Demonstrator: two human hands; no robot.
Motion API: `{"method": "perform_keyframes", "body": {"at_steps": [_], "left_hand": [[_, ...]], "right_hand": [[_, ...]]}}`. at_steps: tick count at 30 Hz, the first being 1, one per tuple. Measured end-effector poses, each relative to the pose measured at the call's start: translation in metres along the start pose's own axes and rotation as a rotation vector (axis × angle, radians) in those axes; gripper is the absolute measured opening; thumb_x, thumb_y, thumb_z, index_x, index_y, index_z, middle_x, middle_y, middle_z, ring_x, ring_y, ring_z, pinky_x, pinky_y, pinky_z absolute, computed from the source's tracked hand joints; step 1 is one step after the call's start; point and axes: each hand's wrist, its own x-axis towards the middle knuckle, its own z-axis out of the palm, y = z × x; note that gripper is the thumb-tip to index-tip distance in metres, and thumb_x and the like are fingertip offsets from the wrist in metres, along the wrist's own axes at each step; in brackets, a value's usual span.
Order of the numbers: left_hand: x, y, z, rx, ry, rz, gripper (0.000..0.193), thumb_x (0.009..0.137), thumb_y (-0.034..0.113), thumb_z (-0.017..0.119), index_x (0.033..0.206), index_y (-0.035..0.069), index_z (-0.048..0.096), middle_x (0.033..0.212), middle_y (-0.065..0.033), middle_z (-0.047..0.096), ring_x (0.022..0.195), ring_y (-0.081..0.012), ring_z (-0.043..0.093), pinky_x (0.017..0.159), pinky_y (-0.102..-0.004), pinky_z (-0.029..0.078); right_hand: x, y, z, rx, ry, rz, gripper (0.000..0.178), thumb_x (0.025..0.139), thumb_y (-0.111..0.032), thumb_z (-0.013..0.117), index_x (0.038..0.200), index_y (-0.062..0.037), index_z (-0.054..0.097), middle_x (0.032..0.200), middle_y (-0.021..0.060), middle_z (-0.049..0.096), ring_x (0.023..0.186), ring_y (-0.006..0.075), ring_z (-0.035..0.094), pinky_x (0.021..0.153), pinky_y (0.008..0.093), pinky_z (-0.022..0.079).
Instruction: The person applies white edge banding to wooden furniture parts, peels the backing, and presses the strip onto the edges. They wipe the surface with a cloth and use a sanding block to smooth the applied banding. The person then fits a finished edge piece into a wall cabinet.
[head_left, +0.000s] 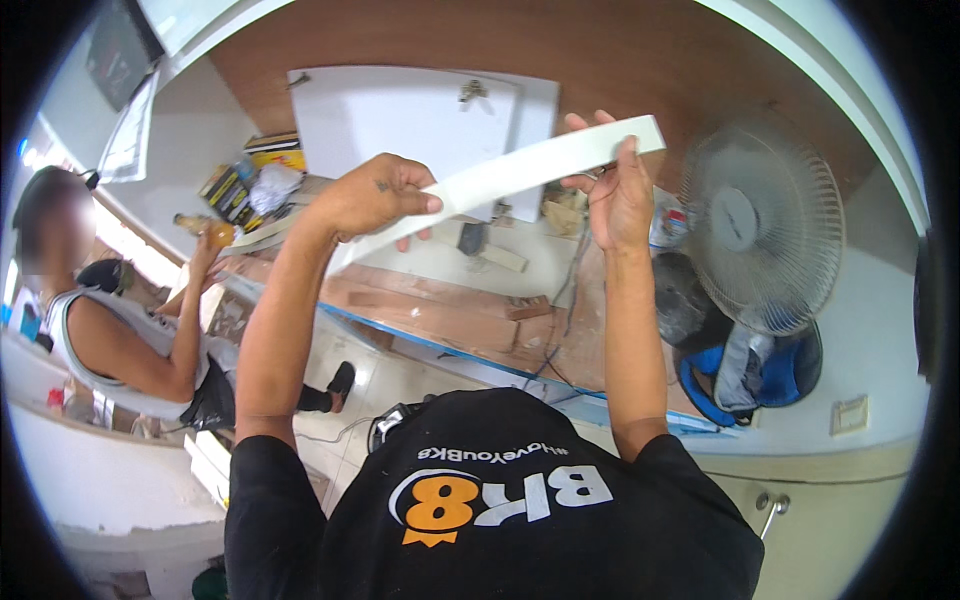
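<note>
Both hands hold a long white strip (500, 180) up in the air: the left hand (372, 195) is wrapped around its lower part, the right hand (618, 195) pinches it near the upper end. Beyond the hands lies a wooden worktop (450, 310) with a white panel (400, 125). Right of the right hand stands a fan (765, 225). Left of the left hand sits another person (120, 330) holding a bottle (205, 228).

The white strip (500, 180) hides part of the left hand's (375, 195) fingers; the co-worker's face is blurred.

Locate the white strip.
In the head view, the white strip spans upper centre, gripped by the left hand and right hand, left of the fan.
</note>
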Motion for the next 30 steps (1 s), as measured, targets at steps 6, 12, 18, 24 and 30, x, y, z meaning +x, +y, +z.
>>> {"method": "perform_keyframes", "body": {"at_steps": [6,12,18,24,30], "left_hand": [[-0.045,-0.039,0.009,-0.337,-0.011,0.082,0.03,0.094,0.003,0.075,0.121,-0.006,0.067,0.099,-0.014,0.079,0.092,-0.0171,0.076,0.087,-0.0311,0.058],[-0.062,-0.088,0.039,-0.46,0.483,0.125,0.02,0.096,0.001,0.071,0.115,-0.001,0.068,0.101,-0.0107,0.078,0.092,-0.0176,0.075,0.084,-0.0312,0.058],[-0.074,-0.137,0.001,-0.706,0.953,0.176,0.015,0.098,0.006,0.072,0.11,-0.001,0.07,0.096,-0.0076,0.076,0.078,-0.0153,0.071,0.069,-0.0299,0.057],[-0.086,-0.159,-0.064,-0.679,1.119,0.292,0.012,0.094,0.003,0.075,0.105,-0.002,0.074,0.092,-0.0094,0.077,0.074,-0.0156,0.072,0.065,-0.0275,0.059],[-0.09,-0.169,-0.133,-0.59,1.183,0.332,0.012,0.095,0.004,0.075,0.103,-0.004,0.072,0.092,-0.0115,0.076,0.073,-0.0179,0.073,0.059,-0.0263,0.057]], "right_hand": [[0.013,0.048,0.083,0.031,-0.344,0.191,0.055,0.109,-0.037,0.059,0.142,0.0059,0.053,0.117,0.0246,0.075,0.094,0.0259,0.077,0.085,0.0382,0.064],[0.005,0.118,0.171,0.144,-0.652,0.461,0.061,0.11,-0.05,0.054,0.143,0.0014,0.057,0.127,0.0175,0.073,0.104,0.0202,0.072,0.087,0.0344,0.061],[-0.074,0.157,0.183,-0.097,-0.85,0.739,0.044,0.111,-0.034,0.056,0.14,-0.0009,0.058,0.12,0.0175,0.074,0.089,0.0178,0.075,0.074,0.0298,0.062],[-0.097,0.172,0.147,-0.168,-0.941,0.945,0.039,0.108,-0.022,0.057,0.136,0.0049,0.059,0.111,0.0167,0.077,0.078,0.0194,0.076,0.071,0.0316,0.062],[-0.113,0.182,0.06,-0.246,-1.041,0.92,0.034,0.107,-0.016,0.058,0.134,0.0053,0.061,0.106,0.0162,0.079,0.082,0.0222,0.077,0.08,0.0346,0.061]]}}
